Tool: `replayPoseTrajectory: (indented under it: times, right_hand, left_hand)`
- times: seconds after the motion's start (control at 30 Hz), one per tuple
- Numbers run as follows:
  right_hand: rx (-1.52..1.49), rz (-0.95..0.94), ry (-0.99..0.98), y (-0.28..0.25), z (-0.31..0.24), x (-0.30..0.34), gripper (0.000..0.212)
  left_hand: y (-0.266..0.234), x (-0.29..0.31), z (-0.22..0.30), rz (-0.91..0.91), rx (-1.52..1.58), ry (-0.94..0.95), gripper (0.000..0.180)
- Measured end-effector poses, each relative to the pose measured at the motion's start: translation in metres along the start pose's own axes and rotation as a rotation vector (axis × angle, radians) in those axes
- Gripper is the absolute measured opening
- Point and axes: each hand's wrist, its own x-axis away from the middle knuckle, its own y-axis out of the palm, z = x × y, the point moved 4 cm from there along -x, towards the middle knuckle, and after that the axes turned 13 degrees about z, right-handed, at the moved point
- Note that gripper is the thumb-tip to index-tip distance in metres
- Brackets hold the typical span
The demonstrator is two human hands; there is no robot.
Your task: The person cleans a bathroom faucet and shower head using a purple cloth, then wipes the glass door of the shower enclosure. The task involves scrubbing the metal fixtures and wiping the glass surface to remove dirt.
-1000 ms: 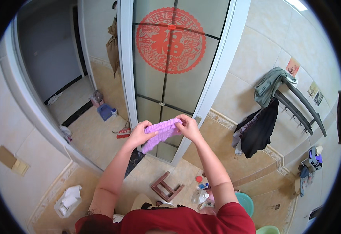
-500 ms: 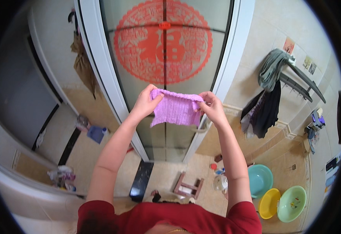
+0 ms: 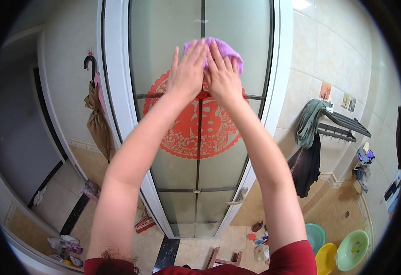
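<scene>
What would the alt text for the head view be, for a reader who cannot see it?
Both hands, left hand and right hand, press a purple cloth flat against a frosted glass door above a round red paper-cut decoration. A folded umbrella hangs to the left; coloured basins sit on the floor at lower right.

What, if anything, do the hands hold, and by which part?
A purple cloth, pressed flat against the glass door under both palms, left hand and right hand covering its lower part.

This is a home, probably a bathroom or wash area: tiled walls (image 3: pixel 342 50) and floor, a frosted glass door (image 3: pixel 200 151) with a red paper-cut decoration (image 3: pixel 196 128), a wall rack (image 3: pixel 344 128) hung with clothes, plastic basins (image 3: pixel 342 250), and a folded umbrella (image 3: pixel 97 119).
</scene>
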Motion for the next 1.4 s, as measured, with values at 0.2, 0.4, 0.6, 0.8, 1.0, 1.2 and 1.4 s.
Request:
replayPoseTrajectory:
  times: [0.2, 0.4, 0.6, 0.8, 1.0, 1.2, 1.4]
  right_hand:
    - [-0.020, -0.202, -0.081, -0.001, -0.011, 0.079, 0.056]
    - [-0.036, -0.130, -0.104, 0.012, -0.002, 0.056, 0.054]
    - [-0.050, 0.138, -0.033, 0.025, -0.029, -0.015, 0.050]
    - [-0.126, 0.090, -0.090, 0.025, -0.048, 0.011, 0.051]
    - [-0.133, -0.220, -0.024, 0.008, -0.050, 0.145, 0.059]
    - [-0.079, -0.406, -0.030, -0.021, -0.038, 0.237, 0.064]
    - [-0.055, -0.230, 0.100, -0.023, -0.014, 0.207, 0.062]
  left_hand:
    - [-0.015, 0.087, 0.007, -0.169, -0.019, 0.049, 0.058]
    - [-0.009, 0.071, -0.010, -0.203, -0.256, 0.139, 0.057]
    - [-0.027, 0.010, -0.043, -0.095, -0.315, 0.067, 0.054]
    - [-0.029, 0.048, -0.036, -0.108, -0.281, -0.019, 0.053]
    - [-0.014, 0.164, 0.012, -0.463, -0.260, 0.054, 0.058]
    - [-0.015, 0.234, 0.052, -0.497, -0.203, 0.256, 0.058]
    - [0.007, 0.177, 0.065, -0.412, -0.184, 0.212, 0.055]
